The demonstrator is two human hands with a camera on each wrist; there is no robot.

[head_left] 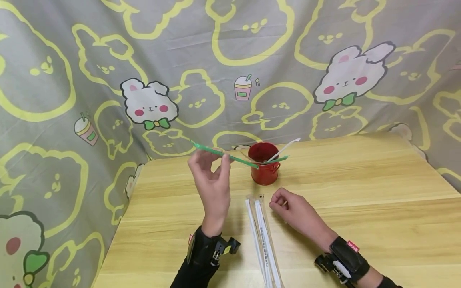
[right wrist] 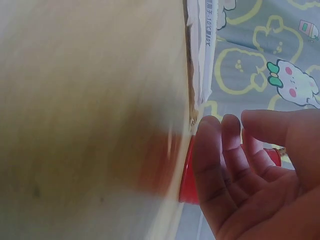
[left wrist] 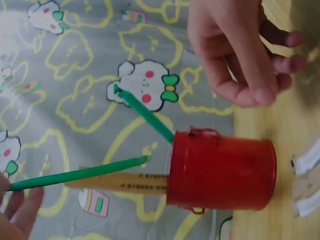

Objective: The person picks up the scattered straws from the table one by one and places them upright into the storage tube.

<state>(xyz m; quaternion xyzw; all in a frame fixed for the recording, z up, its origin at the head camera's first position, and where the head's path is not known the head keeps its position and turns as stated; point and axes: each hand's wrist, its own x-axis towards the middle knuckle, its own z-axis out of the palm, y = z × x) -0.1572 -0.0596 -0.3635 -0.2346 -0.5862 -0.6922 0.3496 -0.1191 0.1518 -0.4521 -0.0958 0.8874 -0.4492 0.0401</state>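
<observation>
My left hand (head_left: 214, 188) pinches a thin green straw (head_left: 242, 161) between thumb and fingers, raised left of a small red bucket (head_left: 264, 176). In the left wrist view the straw (left wrist: 80, 174) points its free end toward the bucket's mouth. A second green straw (left wrist: 150, 116), a white straw (head_left: 284, 149) and brown printed paper sleeves (left wrist: 120, 182) stick out of the bucket. My right hand (head_left: 297, 210) is low over the table in front of the bucket, fingers loosely curled around nothing. In the right wrist view those fingers partly cover the bucket (right wrist: 189, 180).
Several long white straws (head_left: 268, 248) in clear printed wrappers lie on the wooden table (head_left: 360, 192) between my forearms, pointing toward the bucket. A grey curtain (head_left: 201, 48) with yellow cartoon outlines hangs behind the table and along its sides.
</observation>
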